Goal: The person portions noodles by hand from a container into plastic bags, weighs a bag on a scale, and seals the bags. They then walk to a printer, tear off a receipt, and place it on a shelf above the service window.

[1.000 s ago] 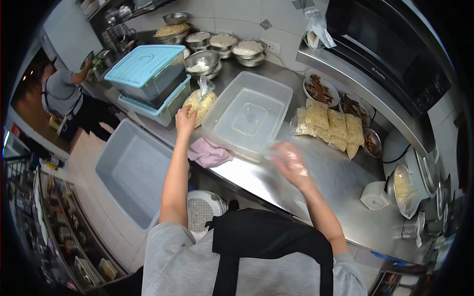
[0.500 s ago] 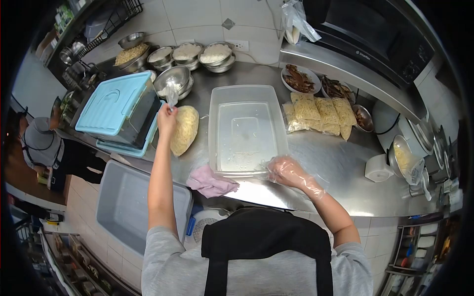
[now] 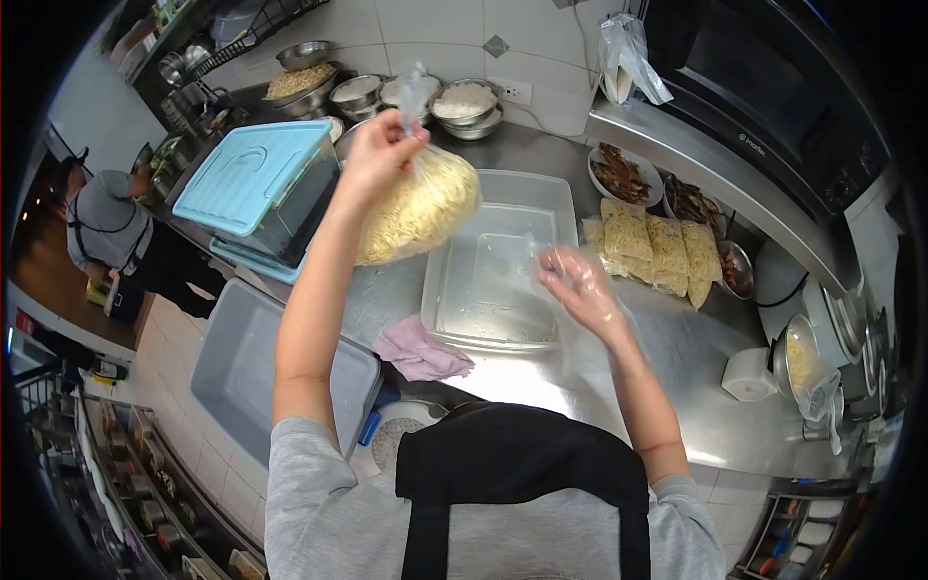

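Pinched in my left hand (image 3: 385, 155) is the twisted neck of a clear bag of yellow shredded food (image 3: 425, 208), which hangs above the counter and over the left edge of a translucent plastic tub (image 3: 498, 333). My right hand (image 3: 580, 285), in a clear plastic glove, is raised over the tub's right side with its fingers apart and nothing in them. A pink cloth (image 3: 422, 350) lies by the tub's near left corner. Several filled bags (image 3: 667, 253) are stacked to the right of the tub.
A blue-lidded container (image 3: 256, 174) stands on the left, above a grey bin (image 3: 280, 372). Metal bowls (image 3: 466, 106) line the wall. Plates of browned food (image 3: 623, 174) sit under a shelf with a microwave (image 3: 754, 87). Another person (image 3: 116, 222) stands at far left.
My left hand has lifted the bag off the counter, up and to the right. My right hand has left the tub's near edge and risen. The view has shifted slightly.
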The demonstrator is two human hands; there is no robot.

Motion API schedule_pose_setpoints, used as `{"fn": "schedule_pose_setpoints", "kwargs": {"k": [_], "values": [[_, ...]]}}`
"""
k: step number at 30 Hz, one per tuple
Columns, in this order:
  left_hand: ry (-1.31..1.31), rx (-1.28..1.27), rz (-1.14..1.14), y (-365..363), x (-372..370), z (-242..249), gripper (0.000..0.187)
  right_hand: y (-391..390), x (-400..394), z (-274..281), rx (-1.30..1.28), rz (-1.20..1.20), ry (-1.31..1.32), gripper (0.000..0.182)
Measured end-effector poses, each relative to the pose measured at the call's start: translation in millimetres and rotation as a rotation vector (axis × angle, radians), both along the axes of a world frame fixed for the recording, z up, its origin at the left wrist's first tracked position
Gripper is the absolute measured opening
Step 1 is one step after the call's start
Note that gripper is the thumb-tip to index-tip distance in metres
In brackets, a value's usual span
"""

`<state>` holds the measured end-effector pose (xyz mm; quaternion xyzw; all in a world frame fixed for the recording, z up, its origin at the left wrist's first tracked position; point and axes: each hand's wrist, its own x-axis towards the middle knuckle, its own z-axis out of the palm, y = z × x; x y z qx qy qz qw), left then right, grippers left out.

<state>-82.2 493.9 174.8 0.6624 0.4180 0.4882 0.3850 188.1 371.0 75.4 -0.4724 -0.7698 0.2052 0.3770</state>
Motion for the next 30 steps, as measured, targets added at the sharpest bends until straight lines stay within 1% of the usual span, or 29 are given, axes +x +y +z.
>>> {"fn": "schedule_pose_setpoints", "kwargs": {"k": [1, 2, 4, 7, 8, 10, 11, 12, 13, 14, 16, 17, 18, 20, 21, 22, 23, 24, 25, 26, 27, 28, 29, 30], "values": [[-0.019, -0.036, -0.049, 2, 6, -6, 0.008, 5, -7, 19, 0.026, 0.009, -0.038, 0.022], [-0.021, -0.072, -0.068, 3, 11, -12, 0.009, 13, -16, 23, 0.029, 0.015, -0.038, 0.022], [-0.025, -0.139, -0.099, 2, 24, -22, 0.009, 29, -34, 27, 0.271, 0.011, 0.125, 0.021], [-0.098, -0.216, -0.09, 3, 43, -44, 0.01, 54, -51, 30, 0.272, 0.019, 0.105, 0.024], [-0.105, -0.166, -0.106, 9, 50, -57, 0.01, 57, -55, 26, 0.272, 0.024, 0.105, 0.024], [-0.095, -0.161, -0.134, 7, 67, -65, 0.01, 61, -60, 19, 0.313, -0.243, -0.208, 0.026], [-0.082, -0.194, -0.162, 8, 75, -70, 0.011, 63, -59, 17, 0.313, -0.242, -0.211, 0.026], [-0.069, -0.229, -0.191, 8, 83, -75, 0.011, 66, -58, 17, 0.143, -0.284, -0.185, 0.024], [-0.03, -0.236, -0.169, 10, 90, -80, 0.012, 68, -58, 16, -0.026, -0.326, -0.158, 0.022], [-0.034, -0.235, -0.171, 11, 95, -84, 0.012, 73, -53, 11, -0.024, -0.327, -0.162, 0.022], [0.008, -0.232, -0.163, 16, 102, -91, 0.014, 88, -36, -12, -0.091, -0.286, -0.035, 0.02], [-0.002, -0.26, -0.195, 14, 101, -90, 0.015, 103, -27, -31, -0.151, -0.307, 0.022, 0.021], [-0.007, -0.261, -0.195, 15, 101, -95, 0.015, 106, -22, -26, -0.153, -0.308, 0.017, 0.021], [-0.101, -0.37, -0.197, 15, 98, -111, 0.015, 109, -17, -23, -0.279, -0.342, 0.143, 0.019], [-0.1, -0.376, -0.193, 20, 92, -133, 0.015, 120, -16, -40, -0.249, -0.412, 0.185, 0.016], [0.009, -0.348, -0.176, 30, 85, -162, 0.015, 127, -14, -55, -0.249, -0.407, 0.186, 0.016], [0.115, -0.315, -0.158, 37, 80, -178, 0.015, 136, -11, -66, -0.291, -0.327, 0.163, 0.012], [0.109, -0.311, -0.15, 35, 79, -182, 0.015, 147, -11, -80, -0.332, -0.245, 0.136, 0.009], [0.189, -0.244, -0.165, 28, 80, -188, 0.016, 153, -19, -86, -0.195, -0.321, 0.101, 0.009], [0.274, -0.185, -0.182, 22, 79, -194, 0.017, 159, -18, -91, -0.204, -0.313, 0.097, 0.009], [0.152, -0.196, -0.19, 20, 80, -197, 0.02, 152, -22, -71, -0.351, -0.326, 0.138, 0.011], [0.149, -0.204, -0.185, 20, 81, -199, 0.02, 151, -25, -62, -0.496, -0.34, 0.179, 0.014], [0.133, -0.183, -0.178, 22, 82, -199, 0.02, 156, -30, -69, -0.5, -0.337, 0.174, 0.014], [0.116, -0.162, -0.172, 22, 84, -197, 0.02, 160, -37, -75, -0.36, -0.375, 0.163, 0.018]]}}
